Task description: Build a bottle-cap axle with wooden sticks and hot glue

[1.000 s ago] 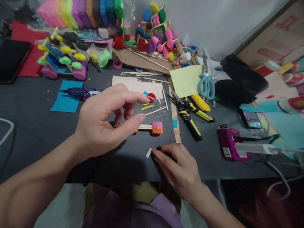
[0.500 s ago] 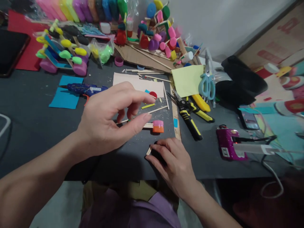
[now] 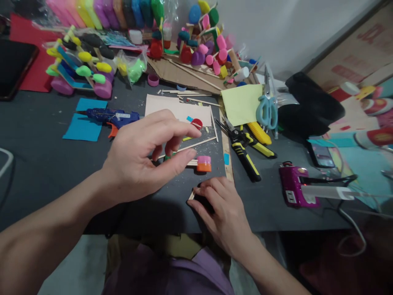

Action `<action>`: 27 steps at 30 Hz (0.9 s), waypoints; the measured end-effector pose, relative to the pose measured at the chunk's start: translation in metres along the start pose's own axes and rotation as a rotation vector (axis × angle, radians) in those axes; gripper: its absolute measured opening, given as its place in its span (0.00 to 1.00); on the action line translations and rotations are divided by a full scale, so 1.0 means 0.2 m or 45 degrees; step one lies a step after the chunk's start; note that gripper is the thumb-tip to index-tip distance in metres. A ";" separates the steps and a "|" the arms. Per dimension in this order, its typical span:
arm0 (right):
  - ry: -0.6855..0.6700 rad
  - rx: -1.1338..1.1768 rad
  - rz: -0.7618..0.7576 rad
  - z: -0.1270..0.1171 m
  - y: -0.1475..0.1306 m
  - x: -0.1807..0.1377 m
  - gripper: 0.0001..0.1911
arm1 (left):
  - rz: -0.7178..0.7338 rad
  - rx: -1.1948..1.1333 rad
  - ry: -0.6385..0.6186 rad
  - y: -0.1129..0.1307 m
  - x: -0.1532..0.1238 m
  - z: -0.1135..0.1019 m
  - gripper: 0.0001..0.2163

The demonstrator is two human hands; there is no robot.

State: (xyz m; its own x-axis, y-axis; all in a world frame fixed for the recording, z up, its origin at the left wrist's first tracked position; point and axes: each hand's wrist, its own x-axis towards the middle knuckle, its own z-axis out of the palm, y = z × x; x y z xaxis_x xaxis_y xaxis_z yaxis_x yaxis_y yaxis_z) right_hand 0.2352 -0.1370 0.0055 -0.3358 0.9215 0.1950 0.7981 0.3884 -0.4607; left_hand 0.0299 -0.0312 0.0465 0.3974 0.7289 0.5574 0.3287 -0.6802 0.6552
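My left hand (image 3: 144, 159) hovers above the dark table, thumb and forefinger apart with nothing seen between them. Below its fingertips lie a pink and orange pair of bottle caps (image 3: 204, 164), joined to pale wooden sticks (image 3: 193, 162) that run partly hidden under the hand. Near the front edge, my right hand (image 3: 224, 209) pinches short wooden sticks (image 3: 192, 195) between thumb and fingers, down at the tabletop. Just beyond the left hand are a red bottle cap (image 3: 197, 123) and a long thin stick (image 3: 201, 143).
A blue glue gun (image 3: 123, 118) rests partly on blue paper (image 3: 82, 127) at left. Black and yellow pliers (image 3: 245, 153), a yellow cutter (image 3: 259, 133) and blue-handled scissors (image 3: 267, 110) lie right of centre. Toy models (image 3: 80, 67) stand behind. A purple power adapter (image 3: 294, 186) sits at right.
My left hand has shifted very slightly, its fingertips a touch lower. My right hand keeps its pinch on the short sticks, almost still.
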 end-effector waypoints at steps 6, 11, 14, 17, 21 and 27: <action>0.013 -0.029 0.027 0.00 -0.01 -0.01 0.06 | 0.022 -0.001 0.001 0.00 0.00 0.01 0.06; 0.060 0.014 0.044 -0.02 0.00 -0.04 0.12 | 0.047 -0.030 0.026 -0.01 0.01 0.00 0.06; 0.091 0.048 0.079 -0.05 0.03 -0.05 0.09 | 0.067 -0.034 0.056 0.00 0.01 -0.01 0.06; 0.033 0.010 0.042 -0.07 0.04 -0.05 0.11 | 0.055 -0.009 0.058 0.01 0.01 -0.02 0.06; -0.010 0.002 -0.011 -0.07 0.04 -0.03 0.10 | 0.043 0.004 0.035 0.01 0.00 -0.02 0.07; 0.093 -0.029 -0.007 -0.08 0.06 -0.03 0.06 | 0.043 -0.034 -0.007 0.00 0.01 -0.04 0.10</action>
State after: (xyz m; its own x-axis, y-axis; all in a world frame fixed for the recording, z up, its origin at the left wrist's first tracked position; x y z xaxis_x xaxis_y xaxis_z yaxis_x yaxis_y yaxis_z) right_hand 0.2560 -0.1384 0.0128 -0.3038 0.9165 0.2603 0.8077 0.3927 -0.4398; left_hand 0.0234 -0.0298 0.0515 0.4124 0.7051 0.5768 0.2923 -0.7021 0.6493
